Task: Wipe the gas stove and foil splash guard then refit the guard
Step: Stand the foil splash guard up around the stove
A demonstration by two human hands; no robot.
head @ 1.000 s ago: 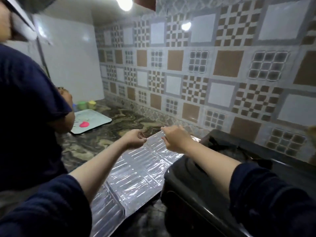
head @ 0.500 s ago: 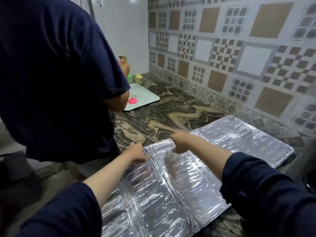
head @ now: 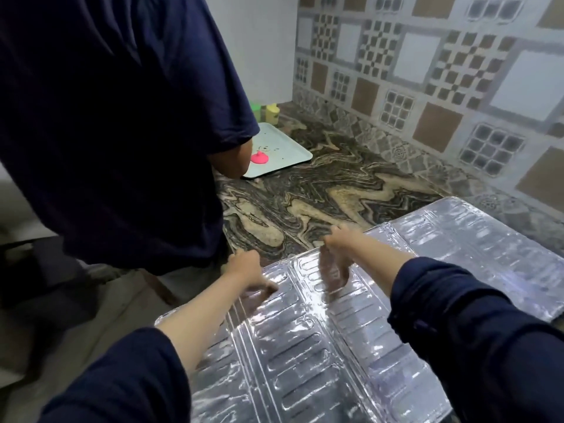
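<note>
Beside the one tray (head: pixel 300 152) stood two small bottles (head: pixel 272 112); one pink blob (head: pixel 259 158) lay on it, and one foil guard (head: pixel 351 346) lay nearby.

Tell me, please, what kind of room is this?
Most likely a home kitchen: a marbled stone counter runs along a patterned tile wall, and both hands hold a foil splash guard lying flat on it.

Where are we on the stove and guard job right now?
Done: the foil splash guard is off the stove and lies unfolded flat on the marbled counter. In hand: the left hand and right hand both grip its far edge. No cloth is visible, so wiping can't be confirmed. Refitting is left; the stove is out of view.
</note>
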